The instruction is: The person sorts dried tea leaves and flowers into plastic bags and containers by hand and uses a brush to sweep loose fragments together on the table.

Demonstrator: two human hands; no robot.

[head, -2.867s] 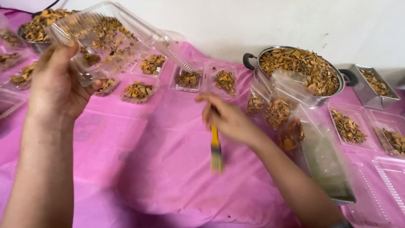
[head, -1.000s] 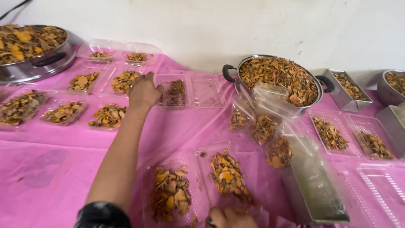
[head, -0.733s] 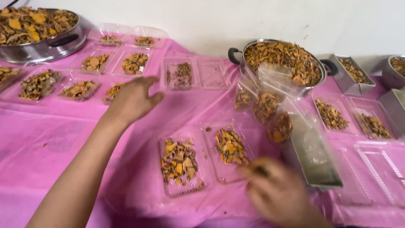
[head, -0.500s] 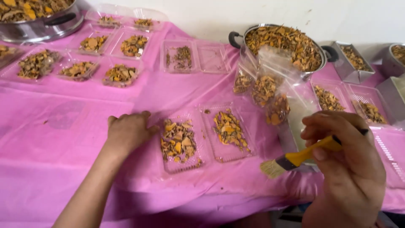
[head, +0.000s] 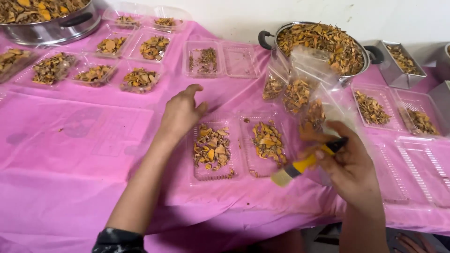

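My left hand [head: 182, 112] rests on the pink table cover [head: 84, 154], fingers apart, touching the left edge of an open clear plastic container [head: 236, 154]. Both halves of that container hold orange-brown dried slices. My right hand [head: 349, 166] is raised over the container's right side and grips a small brush with a yellow handle [head: 296, 168], bristles pointing down-left. My right fingers also touch a clear plastic bag [head: 304, 100] partly filled with the same slices.
Several more clear containers of slices [head: 139, 79] stand in rows at the back left. A large steel pot [head: 318, 42] full of slices is at the back right, another steel bowl [head: 51, 23] at far left. Metal tins [head: 402, 58] and empty clear trays [head: 422, 168] lie right.
My left hand set down the raised container, and an open filled one now lies in front. My left hand moved back to its left edge. My right hand lifted the brush beside it.
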